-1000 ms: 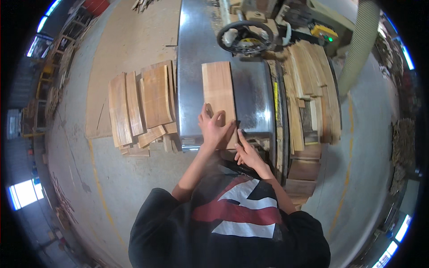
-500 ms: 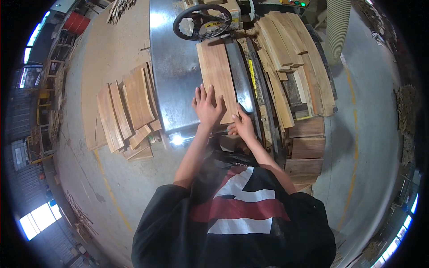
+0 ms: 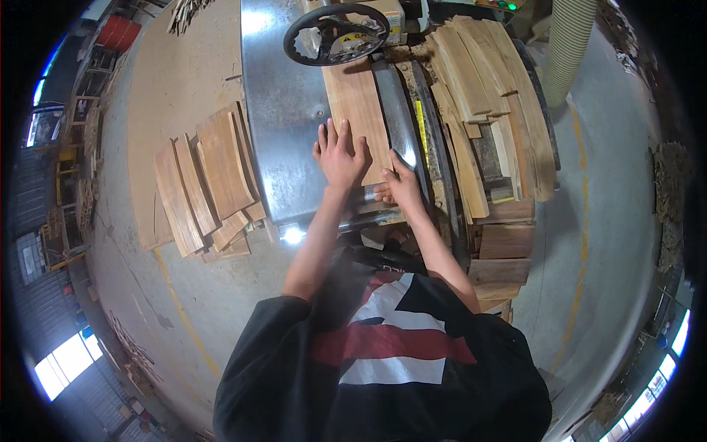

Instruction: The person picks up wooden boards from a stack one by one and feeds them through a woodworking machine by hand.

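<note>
A long, smooth grey metal machine table (image 3: 283,147) runs from near to far in the middle of the scene, with a pale grey concrete floor (image 3: 221,309) to the left and right. At the table's right is a tall stack of pale, narrow wooden boards (image 3: 479,66); at its left, a smaller stack of brown, slightly curved wooden planks (image 3: 224,166). A round black handwheel (image 3: 336,62) stands at the far end.

The flat, pinkish-brown rectangular wooden board (image 3: 359,99) lies lengthwise on the table, right of the middle, its far end passing out of sight behind the handwheel. The step in hand looks like guiding this board along the table; the next move would seem to call for steady contact at its near end and right edge, keeping it straight.

The left hand (image 3: 341,160) is palm down, fingers spread across the board's left edge, with the thumb over its upper face; how hard it presses cannot be told. The right hand (image 3: 403,190) is at the near right corner, forefinger stretched along the right edge, thumb apart from it and other fingers curled; whether it pinches the board is unclear.
</note>
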Tool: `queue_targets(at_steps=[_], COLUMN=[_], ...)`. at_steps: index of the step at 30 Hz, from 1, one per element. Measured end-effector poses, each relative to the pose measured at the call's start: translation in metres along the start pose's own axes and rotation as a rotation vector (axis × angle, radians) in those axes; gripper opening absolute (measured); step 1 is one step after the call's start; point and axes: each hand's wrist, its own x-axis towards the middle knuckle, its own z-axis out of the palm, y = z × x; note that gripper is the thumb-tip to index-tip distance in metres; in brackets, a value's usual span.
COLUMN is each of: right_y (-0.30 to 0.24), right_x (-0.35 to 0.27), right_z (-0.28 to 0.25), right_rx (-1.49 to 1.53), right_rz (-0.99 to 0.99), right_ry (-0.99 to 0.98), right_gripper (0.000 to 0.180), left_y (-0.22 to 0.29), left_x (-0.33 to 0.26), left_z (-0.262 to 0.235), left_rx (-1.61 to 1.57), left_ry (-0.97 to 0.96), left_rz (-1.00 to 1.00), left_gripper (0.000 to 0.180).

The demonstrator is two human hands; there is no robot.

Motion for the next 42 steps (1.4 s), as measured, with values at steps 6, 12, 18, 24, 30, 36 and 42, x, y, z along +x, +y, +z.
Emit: queue_targets(at_steps=[6,12,18,24,30,36,42], right_y=[-0.031,-0.068,-0.076,-0.105,-0.12,-0.092,-0.03], right_x=[0.046,0.097,0.131,0.17,0.192,0.153,0.082], right_z=[0.01,0.03,0.037,0.027,0.045,0.038,0.011], right_rx=[-0.005,-0.01,0.078,-0.094,-0.097,-0.093,-0.012], right_rz=[-0.018,-0.143,-0.253,-0.155,-0.261,-0.588,-0.469], right_ry=[0.039,0.091,0.132,0.232,0.156,-0.131,-0.044], right_gripper=[0.057,0.047,0.056,0.074,0.092,0.066,0.048], left_y=[-0.01,-0.021,-0.041,-0.105,-0.294,-0.366,-0.26], left_x=[0.054,0.117,0.142,0.103,0.044,-0.025,-0.039], left_z=[0.029,0.045,0.069,-0.037,-0.198,-0.256,-0.221], left_rx=[-0.054,-0.003,-0.399,-0.499,0.284,0.238,0.184], left_ry=[-0.007,0.101,0.386,0.319,0.426,0.065,0.176], left_rz=[-0.062,-0.097,-0.366,-0.218,-0.688,-0.872,-0.742], left_gripper=[0.043,0.05,0.044,0.039,0.083,0.1,0.074])
